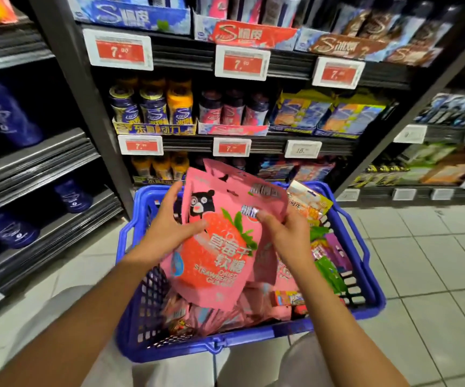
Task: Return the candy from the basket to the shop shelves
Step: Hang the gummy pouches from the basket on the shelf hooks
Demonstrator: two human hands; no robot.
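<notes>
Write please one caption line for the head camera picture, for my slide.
Both hands, left hand and right hand, lift pink gummy bags from the blue basket before the shop shelves.

Bare forearms, no sleeves; light grey trousers (58,317) (knees only).

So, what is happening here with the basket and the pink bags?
A person is lifting pink strawberry gummy bags out of a blue basket that stands on the tiled floor in front of the shop shelves. The left hand holds the bags on one side and the right hand pinches the other side. More candy packets remain in the basket; none of the held bags is on a shelf yet.
</notes>
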